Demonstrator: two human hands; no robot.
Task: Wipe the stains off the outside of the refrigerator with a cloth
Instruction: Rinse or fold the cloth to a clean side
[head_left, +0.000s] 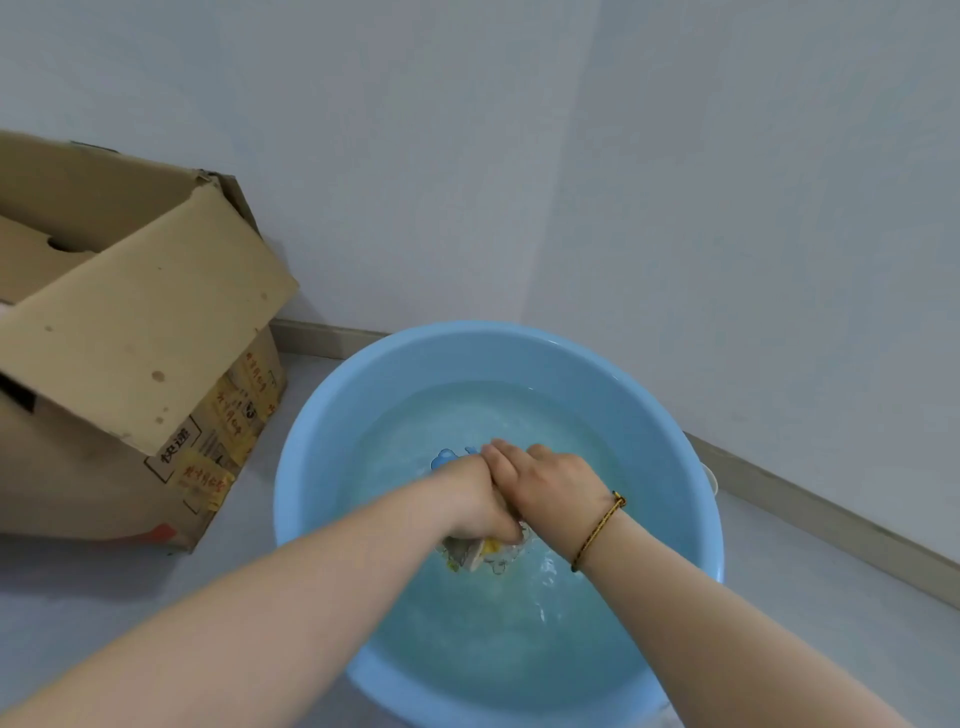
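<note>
A round light-blue basin of water stands on the floor in the room's corner. Over its middle, my left hand and my right hand press together, both closed around a wet cloth. The cloth is pale with yellow and blue print, and only its twisted end shows below my left fist. Water drips and ripples below the hands. A braided cord bracelet sits on my right wrist. No refrigerator is in view.
An open cardboard box with printed yellow tape stands on the floor at the left, a flap leaning toward the basin. White walls meet in a corner behind the basin, with a grey skirting board along the floor.
</note>
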